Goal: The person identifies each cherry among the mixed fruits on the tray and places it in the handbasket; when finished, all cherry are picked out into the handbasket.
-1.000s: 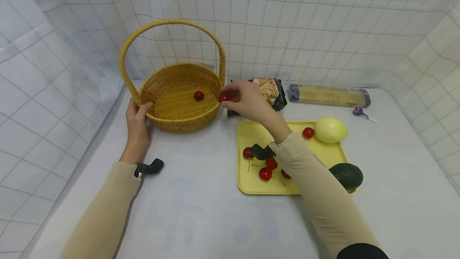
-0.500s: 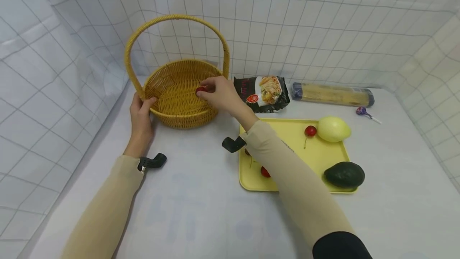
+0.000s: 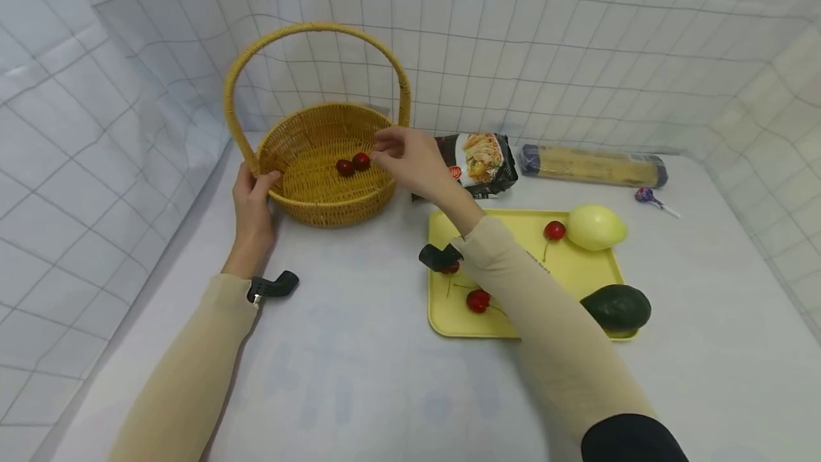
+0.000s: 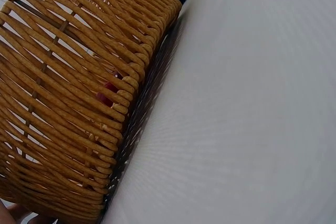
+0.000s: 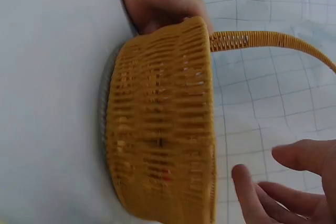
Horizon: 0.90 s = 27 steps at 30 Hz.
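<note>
White table (image 3: 359, 376), grid-patterned white sheet (image 3: 577, 34) behind and at sides. Yellow tray (image 3: 577, 269) on table: lemon (image 3: 596, 227) and avocado (image 3: 618, 307) along right side, stemmed cherries (image 3: 554, 230), others partly behind sleeve (image 3: 551, 312). Left of tray, upright wicker basket (image 3: 327, 213), tall arched handle. Left hand (image 3: 252, 209) grips left rim, thumb over. Right hand (image 3: 417, 162) at right rim, fingertips apart, holds nothing. Inside basket: two cherries (image 3: 345, 167), side by side, round, glossy dark red.

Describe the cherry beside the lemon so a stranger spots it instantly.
Right of the wicker basket lies a yellow tray. Toward its far right corner, immediately left of the lemon, is the red cherry. Other cherries visible there lie near the left edge; this one sits apart.
</note>
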Available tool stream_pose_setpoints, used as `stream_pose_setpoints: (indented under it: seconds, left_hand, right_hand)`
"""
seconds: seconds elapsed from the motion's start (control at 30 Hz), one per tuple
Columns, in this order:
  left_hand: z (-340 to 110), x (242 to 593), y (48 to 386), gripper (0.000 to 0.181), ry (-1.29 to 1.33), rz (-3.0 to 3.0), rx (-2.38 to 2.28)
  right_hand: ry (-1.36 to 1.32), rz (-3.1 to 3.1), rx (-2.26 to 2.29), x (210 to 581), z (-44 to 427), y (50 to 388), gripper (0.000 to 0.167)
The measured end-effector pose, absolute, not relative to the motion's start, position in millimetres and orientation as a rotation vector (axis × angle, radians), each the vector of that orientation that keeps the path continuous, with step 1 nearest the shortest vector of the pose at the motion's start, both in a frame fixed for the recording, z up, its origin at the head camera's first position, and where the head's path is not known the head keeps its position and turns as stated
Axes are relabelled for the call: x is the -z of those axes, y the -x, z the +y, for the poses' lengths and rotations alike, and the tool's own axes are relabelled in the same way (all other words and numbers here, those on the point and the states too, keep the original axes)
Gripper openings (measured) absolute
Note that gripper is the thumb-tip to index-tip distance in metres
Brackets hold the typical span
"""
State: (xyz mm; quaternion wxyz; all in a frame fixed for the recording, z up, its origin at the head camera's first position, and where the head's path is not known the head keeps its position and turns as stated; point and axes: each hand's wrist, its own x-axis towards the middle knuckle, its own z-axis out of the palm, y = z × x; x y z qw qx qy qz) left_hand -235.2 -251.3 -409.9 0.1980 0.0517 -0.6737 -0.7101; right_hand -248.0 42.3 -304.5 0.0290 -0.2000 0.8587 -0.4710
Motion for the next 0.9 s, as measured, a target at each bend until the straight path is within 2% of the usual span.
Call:
stream_pose_setpoints:
  seconds: [0.23, 0.47, 0.9]
  left_hand:
    - [-253, 408, 237, 0.049, -0.150, -1.892, 1.984]
    - [-260, 407, 234, 0.050, -0.171, -1.884, 1.987]
    - [-257, 404, 234, 0.052, -0.178, -1.894, 1.985]
  right_hand:
    - [0.593, 2.627, 1.561, 299, 85, 241, 0.045]
    - [0.577, 2.595, 1.595, 296, 119, 227, 0.039]
    - [0.643, 2.551, 1.450, 327, 160, 199, 0.038]
